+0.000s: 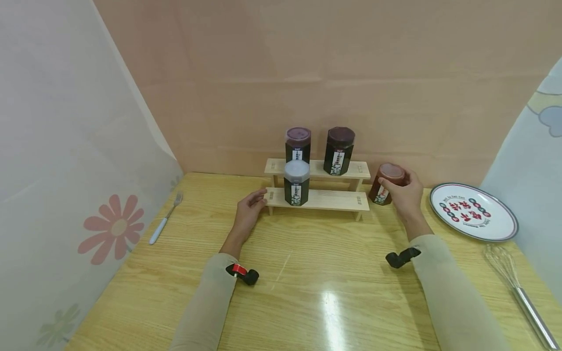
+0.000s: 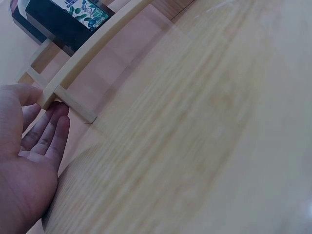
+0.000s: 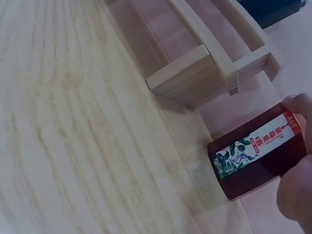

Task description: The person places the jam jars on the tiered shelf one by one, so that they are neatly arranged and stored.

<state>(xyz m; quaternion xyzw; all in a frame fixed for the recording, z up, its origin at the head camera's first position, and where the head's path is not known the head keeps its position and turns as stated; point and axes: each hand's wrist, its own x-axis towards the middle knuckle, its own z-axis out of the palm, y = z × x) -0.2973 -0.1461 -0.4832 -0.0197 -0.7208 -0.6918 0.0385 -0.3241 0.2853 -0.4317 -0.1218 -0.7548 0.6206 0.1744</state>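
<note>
Head view: a two-step wooden rack (image 1: 327, 199) stands at the back of the wooden counter (image 1: 307, 273), against a pinkish wall. Three dark jars stand on the rack. A jar with a purple lid (image 1: 298, 145) and a jar with a dark lid (image 1: 339, 150) occupy the upper step. A jar with a grey lid (image 1: 296, 183) stands on the lower step, in front of the purple-lidded one.

A fourth jar, the red-lidded jar (image 1: 386, 184), stands on the counter just beside the right end of the rack. The right hand (image 1: 403, 191) grips it from the right side, with thumb and fingers curled round the lid and upper body. In the right wrist view, the jar's label (image 3: 256, 147) faces the camera, and the jar base rests on the counter, clear of the rack's leg (image 3: 185, 78).

The left hand (image 1: 251, 208) is relaxed and holds nothing. Its fingers are nearly straight and touch the left end of the rack's lower step. The left wrist view shows the fingertips (image 2: 58, 114) against the end of the lower crosspiece.

A fork (image 1: 165, 217) with a white handle lies at the left of the counter, well apart from the left hand. A printed plate (image 1: 474, 212) lies to the right of the right hand, and a metal whisk (image 1: 518, 287) lies nearer the front, below the plate.
</note>
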